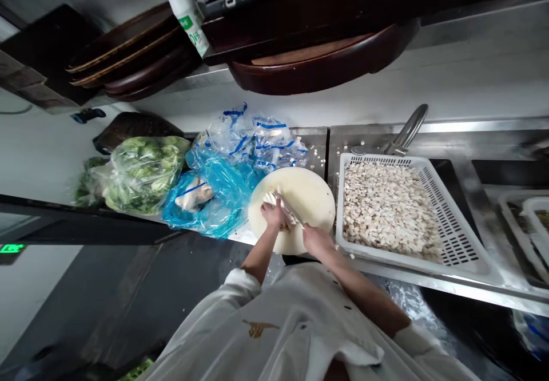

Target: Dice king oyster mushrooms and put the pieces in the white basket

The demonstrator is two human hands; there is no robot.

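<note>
On a round cream cutting board (317,198), my left hand (273,215) presses down with bent fingers on a pale mushroom (270,198), which looks partly sliced. My right hand (317,241) is closed around the handle of a knife (292,211). Its blade points up and left and lies right beside my left fingers. Small cut bits lie under the blade; my hands and the knife partly cover them. Just right of the board, a white perforated basket (458,243) holds a thick layer of diced pale mushroom pieces (386,209).
Left of the board lie a blue plastic bag (231,181) with pale pieces inside, crumpled clear bags (257,135) and a bag of green vegetables (146,169). A metal faucet (407,132) rises behind the basket. Dark wooden trays (309,72) sit on a shelf overhead.
</note>
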